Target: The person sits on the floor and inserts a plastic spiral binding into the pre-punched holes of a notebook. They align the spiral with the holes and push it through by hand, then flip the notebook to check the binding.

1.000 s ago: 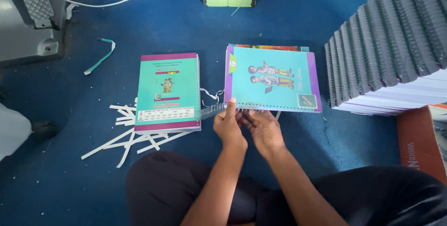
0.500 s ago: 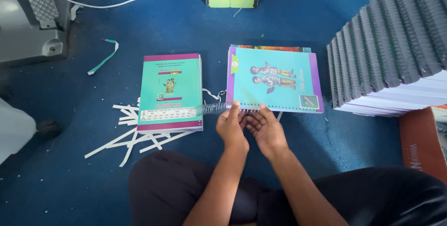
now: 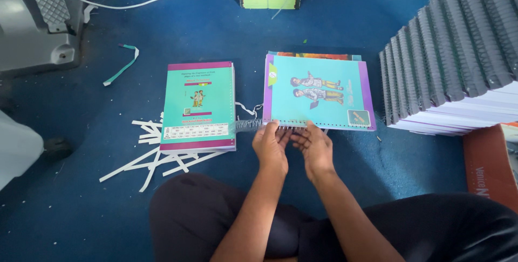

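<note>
Blue floor (image 3: 334,19) carries two books, left (image 3: 198,105) and right (image 3: 318,92), paper strips (image 3: 156,157) near left, notebook stack (image 3: 458,67) right.

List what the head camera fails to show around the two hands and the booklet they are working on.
- Fingertips of the left hand and right hand: curled over the booklet edge, grip unclear.
- Spiral coil: too fine to tell how far it is threaded.
- Stack of bound books: cut off by the right edge.
- Grey machine: cut off at the left.
</note>
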